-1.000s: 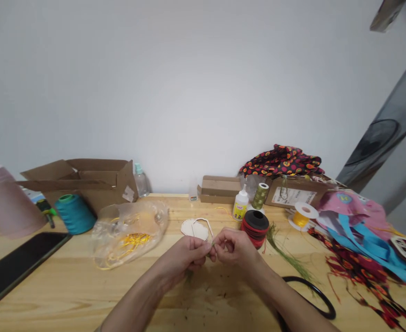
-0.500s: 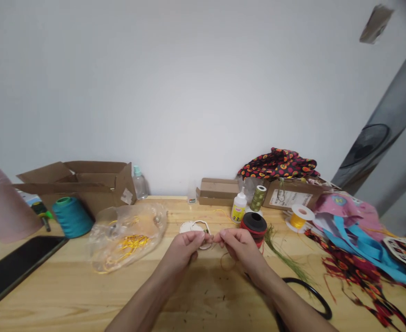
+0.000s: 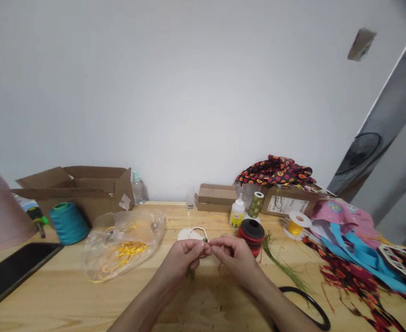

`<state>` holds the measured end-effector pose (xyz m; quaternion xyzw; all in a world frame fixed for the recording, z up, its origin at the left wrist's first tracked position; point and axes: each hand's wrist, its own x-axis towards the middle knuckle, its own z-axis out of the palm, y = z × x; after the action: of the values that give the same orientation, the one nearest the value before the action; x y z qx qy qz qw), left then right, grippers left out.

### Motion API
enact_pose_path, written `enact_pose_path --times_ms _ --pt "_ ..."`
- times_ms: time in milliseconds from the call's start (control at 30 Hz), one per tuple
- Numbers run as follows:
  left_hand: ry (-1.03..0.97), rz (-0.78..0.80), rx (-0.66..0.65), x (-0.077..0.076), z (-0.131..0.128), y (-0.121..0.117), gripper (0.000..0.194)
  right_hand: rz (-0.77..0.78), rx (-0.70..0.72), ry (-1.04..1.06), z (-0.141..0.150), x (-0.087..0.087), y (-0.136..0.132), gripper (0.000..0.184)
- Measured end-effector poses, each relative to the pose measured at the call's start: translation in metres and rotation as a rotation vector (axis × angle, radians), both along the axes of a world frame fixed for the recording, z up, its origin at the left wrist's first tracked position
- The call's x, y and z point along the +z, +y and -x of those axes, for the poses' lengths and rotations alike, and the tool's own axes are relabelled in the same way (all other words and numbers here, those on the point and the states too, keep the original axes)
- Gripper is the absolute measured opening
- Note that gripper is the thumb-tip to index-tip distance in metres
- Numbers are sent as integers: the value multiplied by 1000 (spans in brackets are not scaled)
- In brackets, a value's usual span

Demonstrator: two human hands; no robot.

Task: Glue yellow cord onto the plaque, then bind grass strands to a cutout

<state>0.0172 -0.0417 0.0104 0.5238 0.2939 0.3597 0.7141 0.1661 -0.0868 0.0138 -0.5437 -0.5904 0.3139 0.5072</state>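
My left hand is closed in a pinch over the middle of the table. Green strands of a small thread bundle hang out below its fingers. My right hand pinches close against the left fingertips, on what looks like a thin thread whose loose loop hangs blurred underneath. The fingertips hide where the two hands meet. Just behind them lies a cream-coloured flat piece with a curved cord edge, partly covered by the fingers. A red thread spool with a black core stands beside my right hand.
A glue bottle, an olive thread spool and a yellow cord spool stand behind right. Loose green threads and a black ring-shaped handle lie near my right forearm. Left are a plastic bag, teal cone and phone.
My hands have drawn together so the fingertips now meet, the right moving left. Green strands now show below the left hand. The whole view has shifted slightly.
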Motion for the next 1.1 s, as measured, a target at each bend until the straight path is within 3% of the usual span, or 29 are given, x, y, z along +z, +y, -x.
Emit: enact_pose_path --times_ms 200,333,500,867,1100 --pt "-50 27 19 0 0 0 28 -206 -109 -304 -3 0 -2 17" --pt "-66 74 26 -2 1 1 27 -418 -226 -323 -2 7 -8 18" --pt "-55 131 11 -1 0 0 27 -649 -212 -340 1 12 -15 11" --pt "-7 117 -106 2 -3 -3 38 -683 -178 -481 4 10 -13 14" --pt "-22 100 -100 0 -2 -3 39 -685 -185 -556 5 11 -14 16"
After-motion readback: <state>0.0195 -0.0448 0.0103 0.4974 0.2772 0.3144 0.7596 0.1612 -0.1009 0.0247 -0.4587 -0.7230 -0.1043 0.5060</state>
